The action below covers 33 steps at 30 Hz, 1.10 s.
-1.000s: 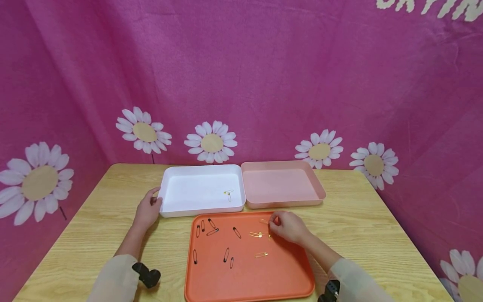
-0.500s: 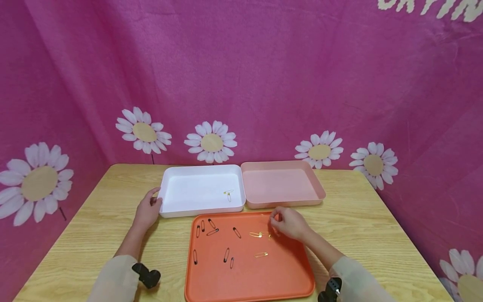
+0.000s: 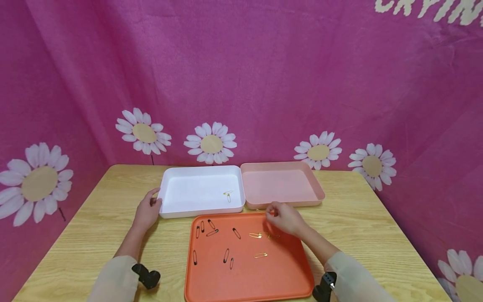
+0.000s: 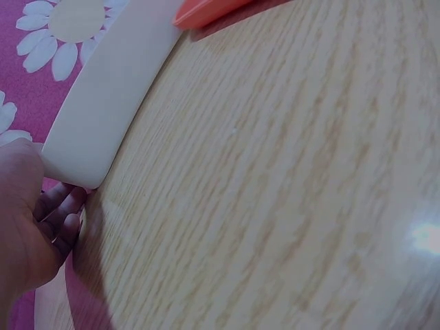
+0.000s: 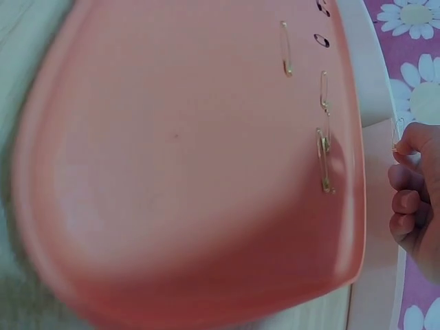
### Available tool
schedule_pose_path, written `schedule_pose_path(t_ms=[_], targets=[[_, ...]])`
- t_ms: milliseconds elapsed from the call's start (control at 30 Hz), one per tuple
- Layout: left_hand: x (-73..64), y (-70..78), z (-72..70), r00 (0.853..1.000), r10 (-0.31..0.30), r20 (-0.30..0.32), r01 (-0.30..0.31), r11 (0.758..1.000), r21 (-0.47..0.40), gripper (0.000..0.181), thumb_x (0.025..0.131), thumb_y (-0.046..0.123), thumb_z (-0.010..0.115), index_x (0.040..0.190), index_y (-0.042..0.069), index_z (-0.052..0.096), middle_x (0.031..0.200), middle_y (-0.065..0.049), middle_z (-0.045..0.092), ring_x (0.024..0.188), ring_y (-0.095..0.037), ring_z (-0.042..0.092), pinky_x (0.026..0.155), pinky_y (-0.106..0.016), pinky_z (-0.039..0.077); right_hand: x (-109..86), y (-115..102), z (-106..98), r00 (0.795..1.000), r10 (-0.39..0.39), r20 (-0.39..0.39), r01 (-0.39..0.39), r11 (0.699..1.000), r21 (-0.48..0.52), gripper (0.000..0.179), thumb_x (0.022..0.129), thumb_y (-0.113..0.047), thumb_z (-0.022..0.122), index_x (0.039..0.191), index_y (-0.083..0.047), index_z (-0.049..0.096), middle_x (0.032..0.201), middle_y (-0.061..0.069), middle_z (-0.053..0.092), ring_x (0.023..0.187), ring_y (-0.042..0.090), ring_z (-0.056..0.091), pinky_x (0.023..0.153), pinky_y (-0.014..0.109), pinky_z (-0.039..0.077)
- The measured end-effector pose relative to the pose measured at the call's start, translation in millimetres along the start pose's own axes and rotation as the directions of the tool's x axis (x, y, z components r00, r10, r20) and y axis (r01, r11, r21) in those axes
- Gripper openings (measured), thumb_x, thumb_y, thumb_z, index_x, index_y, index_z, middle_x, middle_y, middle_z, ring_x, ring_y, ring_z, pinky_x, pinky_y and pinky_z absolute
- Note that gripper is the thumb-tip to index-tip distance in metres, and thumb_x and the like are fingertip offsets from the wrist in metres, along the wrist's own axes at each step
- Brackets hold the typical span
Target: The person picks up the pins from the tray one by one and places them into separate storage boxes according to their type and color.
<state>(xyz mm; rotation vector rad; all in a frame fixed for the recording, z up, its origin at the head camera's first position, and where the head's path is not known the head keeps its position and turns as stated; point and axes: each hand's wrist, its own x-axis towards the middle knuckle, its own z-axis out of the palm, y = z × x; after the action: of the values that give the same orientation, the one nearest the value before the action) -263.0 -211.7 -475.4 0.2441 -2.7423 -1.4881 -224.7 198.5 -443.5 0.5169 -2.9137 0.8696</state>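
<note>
My right hand (image 3: pixel 286 218) pinches a gold safety pin (image 5: pixel 397 136) between thumb and fingertips, above the far edge of the orange tray (image 3: pixel 249 281). Several gold safety pins (image 3: pixel 260 255) lie on that tray's right part, and several black safety pins (image 3: pixel 226 255) on its left and middle. At the left end of the white tray (image 3: pixel 200 212), my left hand (image 3: pixel 147 212) holds the corner, its fingers (image 4: pixel 65 223) bent at the tray's end. Two gold safety pins (image 3: pixel 228 197) lie inside the white tray, toward its right side.
A pink tray (image 3: pixel 283 184) stands against the white one, on its right, behind the orange tray. All three rest on a wooden table (image 3: pixel 362 235). A magenta curtain (image 3: pixel 241 75) with printed daisies hangs behind the table.
My right hand has lifted a gold safety pin from the orange tray and moved slightly away from me, to the tray's far edge. The left hand has stayed at the white tray.
</note>
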Motion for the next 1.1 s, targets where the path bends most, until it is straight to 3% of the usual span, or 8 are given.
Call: schedule_pose_path(t_ms=[267,733,1100], targets=[[-1.0,-1.1,-1.4,1.0,0.013,0.011,-0.013,1.0,-0.006,0.049,0.098,0.017,0.037,0.146,0.007,0.028,0.127,-0.028,0.046,0.115,-0.035,0.044,0.101,-0.048,0.037,7.6,-9,-2,1.0,-0.025,-0.01,0.025,1.0,0.006,0.005,0.081,-0.016,0.062,0.082,-0.011,0.064,0.066,-0.005,0.055,0.061,0.007,0.045,0.057,0.021,0.037],[-1.4,0.1,-0.8,1.0,0.01,0.007,-0.01,1.0,-0.008,0.049,0.099,0.017,0.037,0.146,0.008,0.028,0.124,-0.026,0.048,0.11,-0.032,0.046,0.094,-0.043,0.04,29.1,-27,4,0.996,0.088,0.016,-0.089,0.995,0.054,0.01,0.084,-0.023,0.065,0.082,-0.013,0.064,0.061,-0.002,0.048,0.056,0.011,0.042,0.054,0.023,0.034],[0.9,-2.8,0.1,1.0,0.013,-0.002,-0.013,1.0,0.001,0.05,0.098,0.018,0.037,0.146,0.008,0.029,0.122,-0.025,0.049,0.109,-0.032,0.047,0.092,-0.042,0.04,45.9,-36,2,0.996,0.084,0.013,-0.084,0.996,0.015,0.008,0.083,-0.019,0.061,0.083,-0.012,0.065,0.06,-0.002,0.047,0.053,0.011,0.041,0.052,0.024,0.032]])
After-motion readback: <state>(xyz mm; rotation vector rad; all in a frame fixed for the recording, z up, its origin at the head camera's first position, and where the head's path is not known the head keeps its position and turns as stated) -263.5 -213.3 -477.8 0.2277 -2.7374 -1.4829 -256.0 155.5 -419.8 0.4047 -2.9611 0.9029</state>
